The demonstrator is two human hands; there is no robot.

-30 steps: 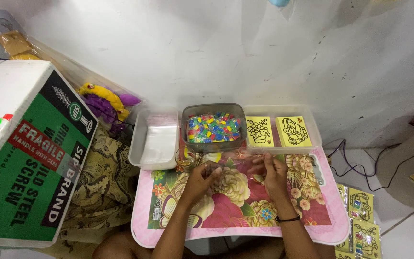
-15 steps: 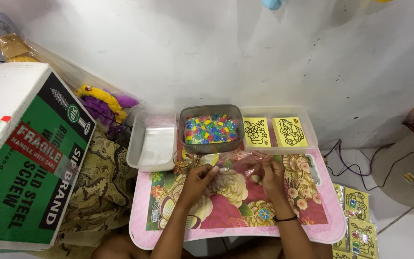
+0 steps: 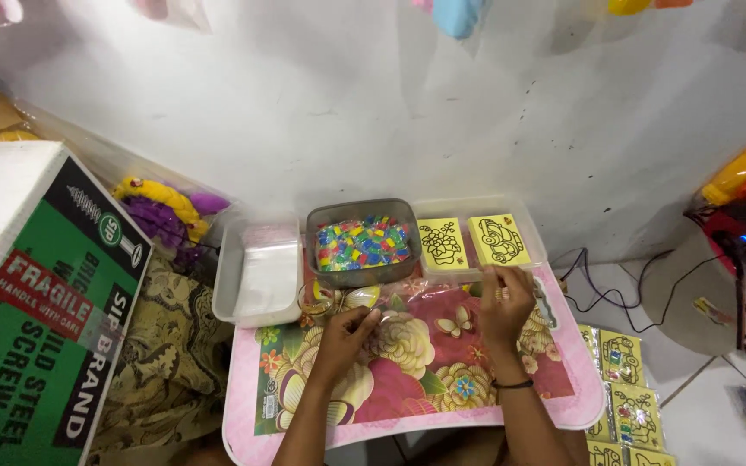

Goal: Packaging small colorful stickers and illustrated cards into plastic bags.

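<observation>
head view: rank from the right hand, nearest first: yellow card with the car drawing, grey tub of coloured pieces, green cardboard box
1. Yellow car card, just beyond the right hand in the clear tray.
2. Grey tub of coloured pieces, up and to its left.
3. Green cardboard box, at the far left edge.

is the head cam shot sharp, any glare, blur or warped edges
Head view: even, soft light with no hard shadows; the tub of coloured pieces and the yellow cards look sharp; the left hand and right hand are only slightly soft; faint sheen on the clear plastic tray; the green box leans at the left edge, a wide-lens bend.
</observation>
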